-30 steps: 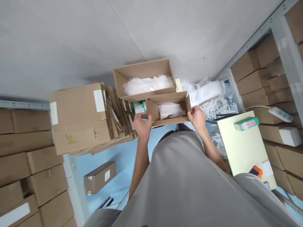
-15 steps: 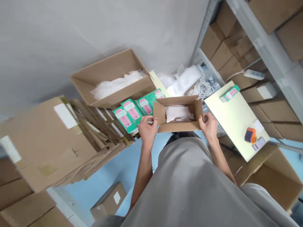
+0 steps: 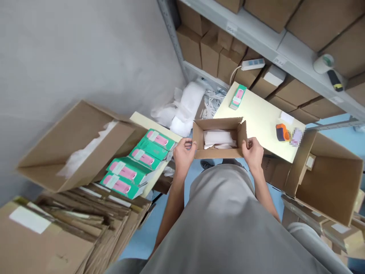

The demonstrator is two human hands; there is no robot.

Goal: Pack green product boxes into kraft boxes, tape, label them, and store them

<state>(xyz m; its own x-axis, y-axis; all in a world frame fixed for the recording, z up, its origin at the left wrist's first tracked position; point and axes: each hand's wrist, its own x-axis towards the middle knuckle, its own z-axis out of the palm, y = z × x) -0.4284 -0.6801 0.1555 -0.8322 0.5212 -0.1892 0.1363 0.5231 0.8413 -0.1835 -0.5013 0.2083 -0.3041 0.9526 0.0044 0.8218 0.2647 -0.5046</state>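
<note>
I hold a small open cardboard box [image 3: 218, 153] in front of my body, with white wrapped packing [image 3: 219, 137] inside it. My left hand [image 3: 184, 154] is closed on the box's left end and my right hand [image 3: 252, 153] is closed on its right end. Several green and pink product boxes [image 3: 139, 158] lie in a row on a pale table just left of my left hand. A single green and pink box [image 3: 237, 96] lies on the pale yellow table [image 3: 256, 118] behind the held box.
A large open carton with white wrap [image 3: 76, 148] sits at left above a stack of flattened cardboard [image 3: 85, 213]. Another open carton [image 3: 327, 179] stands at right. An orange tape dispenser [image 3: 281, 132] lies on the table. Shelves with brown boxes [image 3: 256, 23] fill the back.
My view has swung right, bringing the shelves and the right carton into sight. Both hands keep hold of the small box, which stays level in front of me.
</note>
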